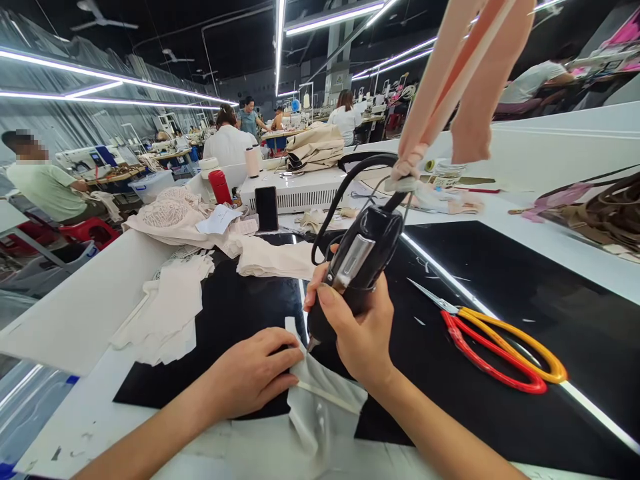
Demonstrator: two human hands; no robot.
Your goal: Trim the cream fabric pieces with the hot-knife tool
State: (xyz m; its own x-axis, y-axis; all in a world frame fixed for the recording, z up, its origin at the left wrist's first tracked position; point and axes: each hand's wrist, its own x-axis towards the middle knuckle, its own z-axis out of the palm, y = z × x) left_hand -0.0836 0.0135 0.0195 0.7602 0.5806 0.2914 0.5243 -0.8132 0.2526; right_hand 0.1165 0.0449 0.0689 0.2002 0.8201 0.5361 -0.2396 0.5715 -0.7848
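My right hand (pixel 361 331) grips a black handheld electric tool (pixel 359 263) with a silver trigger, held upright, its metal tip touching a pale fabric piece (pixel 320 400) at the table's near edge. My left hand (pixel 250 373) lies flat on that fabric just left of the tip, fingers pressing it down. A black cord (pixel 345 183) loops up from the tool's top toward peach straps (pixel 450 73) hanging overhead.
Red and yellow scissors (pixel 500 347) lie on the black mat (pixel 500 280) to the right. Stacked pale fabric pieces (pixel 170 307), a phone (pixel 267 208), a red bottle (pixel 219 186) and thread cones sit at left and behind. Other people work at far tables.
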